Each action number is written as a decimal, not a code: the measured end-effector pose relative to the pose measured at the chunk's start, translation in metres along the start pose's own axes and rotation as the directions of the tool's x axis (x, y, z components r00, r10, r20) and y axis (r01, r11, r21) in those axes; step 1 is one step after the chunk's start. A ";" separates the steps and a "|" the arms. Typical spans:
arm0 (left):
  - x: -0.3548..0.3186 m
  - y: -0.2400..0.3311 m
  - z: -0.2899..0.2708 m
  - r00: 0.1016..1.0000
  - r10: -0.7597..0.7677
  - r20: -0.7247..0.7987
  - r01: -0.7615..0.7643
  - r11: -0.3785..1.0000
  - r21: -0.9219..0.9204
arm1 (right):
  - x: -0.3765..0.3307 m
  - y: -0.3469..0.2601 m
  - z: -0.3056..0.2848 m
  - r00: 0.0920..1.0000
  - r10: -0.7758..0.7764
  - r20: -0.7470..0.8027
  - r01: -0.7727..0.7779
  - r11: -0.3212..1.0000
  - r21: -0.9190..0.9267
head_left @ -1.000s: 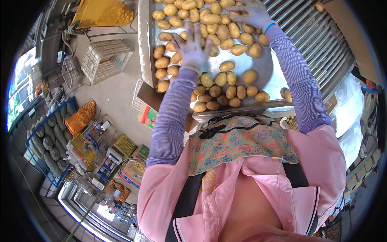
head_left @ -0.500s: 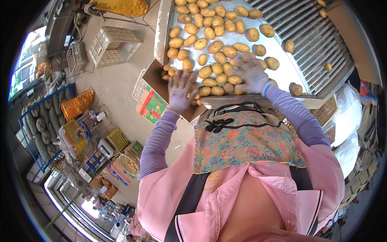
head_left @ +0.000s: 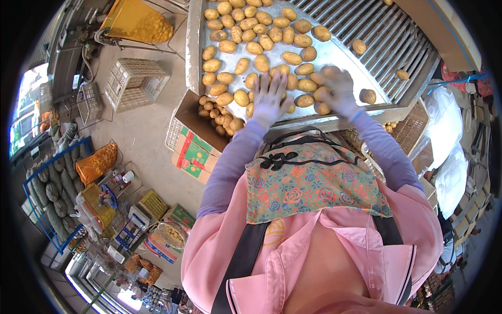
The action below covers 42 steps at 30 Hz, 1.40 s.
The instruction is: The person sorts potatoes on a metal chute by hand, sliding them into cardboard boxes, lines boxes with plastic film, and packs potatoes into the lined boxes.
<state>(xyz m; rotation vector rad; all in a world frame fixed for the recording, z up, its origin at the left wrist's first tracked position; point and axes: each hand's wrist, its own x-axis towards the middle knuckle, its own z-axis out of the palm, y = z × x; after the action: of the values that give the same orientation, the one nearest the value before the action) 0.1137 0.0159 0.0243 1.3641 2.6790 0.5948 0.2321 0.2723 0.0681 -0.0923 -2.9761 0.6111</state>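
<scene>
Many yellow-brown potatoes [head_left: 254, 48] lie loose on a shiny metal sorting tray [head_left: 361, 78]. My left hand [head_left: 269, 102], in a pale glove, rests palm down among them near the tray's front edge, its fingers spread and touching potatoes. To its right, my right hand [head_left: 341, 95], gloved too and slightly blurred, lies over a few potatoes with its fingers stretched apart. Neither hand grips one. At the tray's front left corner, a cardboard box [head_left: 189, 116] holds a heap of potatoes [head_left: 224, 121].
Metal rollers [head_left: 366, 26] adjoin the tray at the far right, beside a cardboard panel [head_left: 444, 31]. A plastic crate [head_left: 413, 128] stands below the front right edge. Another crate [head_left: 137, 83] and a yellow net of potatoes [head_left: 138, 23] are on the left.
My left hand has moved right, from the box's edge onto the tray. More potatoes show in the box. My right hand stays near the front edge, slightly nearer me. The view has shifted a little.
</scene>
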 end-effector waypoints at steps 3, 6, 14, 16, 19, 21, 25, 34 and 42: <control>-0.055 -0.027 -0.023 0.993 0.085 0.086 -0.088 0.996 0.023 | -0.052 0.072 -0.016 0.887 0.461 -0.018 -0.433 0.817 -0.381; -0.084 -0.065 -0.048 0.983 0.099 0.158 -0.129 0.972 0.198 | -0.036 0.025 -0.008 0.863 0.413 0.292 -0.335 0.900 -0.280; 0.023 -0.149 -0.030 0.935 -0.321 -0.152 0.347 0.918 0.194 | 0.021 -0.078 0.049 0.947 -0.180 0.265 0.167 0.983 0.072; 0.035 -0.127 0.019 0.897 -0.425 -0.118 0.439 0.887 0.144 | 0.048 -0.057 0.001 0.866 -0.308 0.393 0.173 0.923 0.343; 0.053 0.018 0.039 0.968 -0.246 -0.051 0.251 0.952 0.178 | -0.001 0.079 -0.005 0.905 0.339 -0.256 -0.311 0.939 0.145; 0.051 0.057 -0.014 0.949 0.091 0.303 -0.059 0.992 -0.112 | -0.020 0.128 -0.042 0.722 0.648 -0.243 -0.649 0.513 -0.561; 0.055 -0.022 0.008 0.912 0.399 0.093 -0.356 0.884 -0.302 | -0.028 0.090 -0.029 0.506 0.843 0.184 -0.788 0.538 -0.298; 0.250 -0.279 -0.039 0.940 -0.255 -0.228 0.275 0.960 0.060 | 0.139 0.136 -0.005 0.918 0.285 -0.277 -0.177 0.918 0.355; 0.231 -0.129 -0.001 0.938 -0.340 -0.069 0.347 0.914 0.211 | 0.342 0.126 0.049 0.996 0.073 0.053 -0.083 0.973 0.215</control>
<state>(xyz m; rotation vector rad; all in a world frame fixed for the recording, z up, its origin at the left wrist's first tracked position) -0.1238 0.1299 0.0013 0.8833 2.9815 0.2910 -0.1081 0.3964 0.0037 -0.1814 -2.9366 0.9553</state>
